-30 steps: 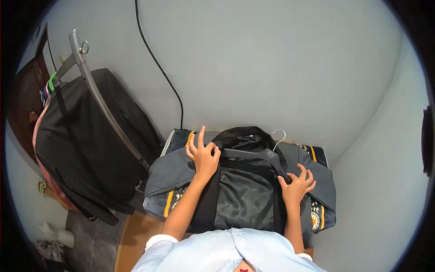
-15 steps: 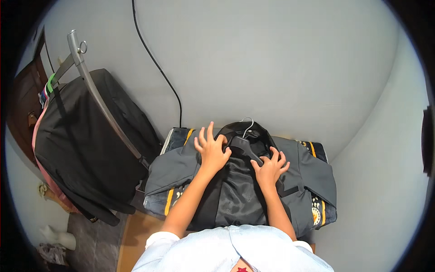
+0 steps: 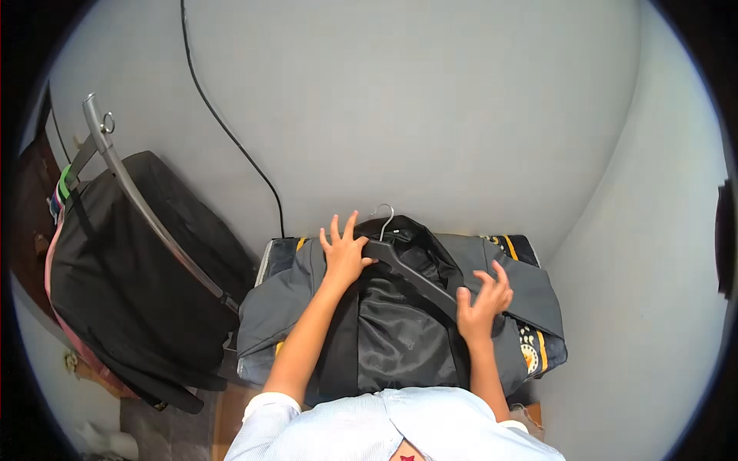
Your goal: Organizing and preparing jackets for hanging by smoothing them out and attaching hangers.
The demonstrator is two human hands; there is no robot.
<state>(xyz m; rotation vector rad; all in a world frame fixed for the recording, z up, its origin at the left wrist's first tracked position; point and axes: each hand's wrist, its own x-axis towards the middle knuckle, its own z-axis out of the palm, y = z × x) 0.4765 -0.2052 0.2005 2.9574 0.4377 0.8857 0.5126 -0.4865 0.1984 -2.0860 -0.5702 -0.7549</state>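
Observation:
A dark grey jacket [image 3: 296, 296] lies spread on a padded, patterned surface, its shiny black lining [image 3: 403, 330] facing up. A black coat hanger [image 3: 419, 283] with a thin metal hook rests slanted over the collar opening, one arm running down to the right. My left hand [image 3: 344, 260] pinches the hanger near its neck between thumb and index finger; the other fingers are spread. Beside the hanger's lower right end, my right hand [image 3: 483, 311] is open, fingers raised and apart, thumb against or close to the end. The hanger's left arm is hidden.
At the left, a black garment [image 3: 142, 284] hangs from a curved metal rack [image 3: 154, 219], with a pink edge behind it. A black cable [image 3: 234, 138] runs down the grey wall [image 3: 430, 107]. The pad's patterned cover [image 3: 530, 346] shows at the right.
The hanger's right arm has come out of the jacket and now lies over the lining. My right hand has moved outward and down along it; its fingers have opened. The view has shifted slightly.

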